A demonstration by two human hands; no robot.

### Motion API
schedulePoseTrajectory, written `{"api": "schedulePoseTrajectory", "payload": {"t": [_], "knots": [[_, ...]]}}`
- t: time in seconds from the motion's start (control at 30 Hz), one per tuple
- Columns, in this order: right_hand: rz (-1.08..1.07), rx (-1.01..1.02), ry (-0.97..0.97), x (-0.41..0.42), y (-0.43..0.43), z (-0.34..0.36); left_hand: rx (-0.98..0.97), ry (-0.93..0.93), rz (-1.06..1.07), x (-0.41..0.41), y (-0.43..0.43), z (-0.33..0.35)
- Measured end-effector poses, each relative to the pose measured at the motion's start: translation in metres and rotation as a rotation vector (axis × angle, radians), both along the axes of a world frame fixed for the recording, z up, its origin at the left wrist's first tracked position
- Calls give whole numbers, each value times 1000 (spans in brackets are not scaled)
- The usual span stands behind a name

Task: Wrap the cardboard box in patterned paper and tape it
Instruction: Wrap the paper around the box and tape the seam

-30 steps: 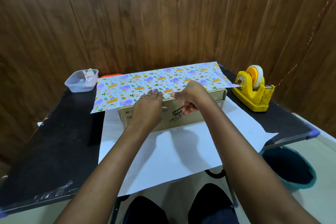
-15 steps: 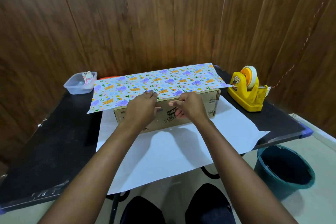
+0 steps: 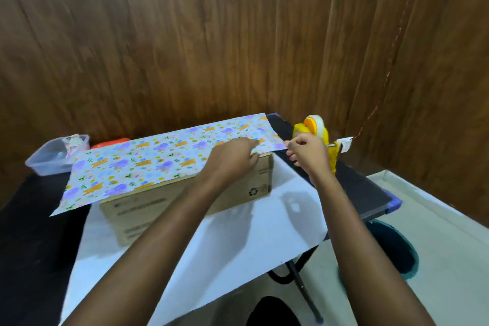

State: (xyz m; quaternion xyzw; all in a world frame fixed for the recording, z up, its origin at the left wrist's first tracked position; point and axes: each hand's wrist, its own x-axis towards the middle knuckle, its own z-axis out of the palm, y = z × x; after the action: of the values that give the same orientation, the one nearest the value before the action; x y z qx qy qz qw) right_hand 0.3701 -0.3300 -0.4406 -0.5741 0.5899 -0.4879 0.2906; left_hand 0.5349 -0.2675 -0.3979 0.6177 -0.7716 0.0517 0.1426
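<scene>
A brown cardboard box lies lengthwise on the white underside of a sheet spread over the black table. The far half of the patterned paper is folded over the box top, and its near edge runs along the box's front top edge. My left hand grips that paper edge at the box's right top corner. My right hand, fingers curled, pinches the paper's free right corner just past the box end. It is directly in front of the yellow tape dispenser.
A clear plastic container with scraps stands at the table's back left, with a red object beside it behind the paper. A teal bin sits on the floor at the right. A wood-panelled wall rises close behind the table.
Both hands have slid right along the paper edge, from the box's middle to its right end. My right hand has gone past the box to the paper corner near the dispenser.
</scene>
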Motion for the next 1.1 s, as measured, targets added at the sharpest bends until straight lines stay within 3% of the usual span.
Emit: {"api": "schedulePoseTrajectory", "payload": {"t": [0.1, 0.23, 0.37, 0.57, 0.73, 0.87, 1.1], "knots": [[-310, -3, 319, -43, -19, 3, -1, 49, -93, -43, -22, -2], [-282, 294, 471, -80, -50, 7, 30, 63, -157, -81, -45, -9], [-116, 384, 291, -93, -71, 11, 47, 39, -184, -100, -63, -17], [-128, 349, -68, -92, -75, 20, 51, 44, -205, -99, -70, -21], [-136, 347, -148, -97, -71, 28, 20, 62, -212, -93, -66, -18], [-103, 479, -216, -95, -52, 10, 3, 88, -212, -91, -60, -17], [-165, 444, -535, -85, -36, -22, -14, 99, -225, -82, -49, -18]]}}
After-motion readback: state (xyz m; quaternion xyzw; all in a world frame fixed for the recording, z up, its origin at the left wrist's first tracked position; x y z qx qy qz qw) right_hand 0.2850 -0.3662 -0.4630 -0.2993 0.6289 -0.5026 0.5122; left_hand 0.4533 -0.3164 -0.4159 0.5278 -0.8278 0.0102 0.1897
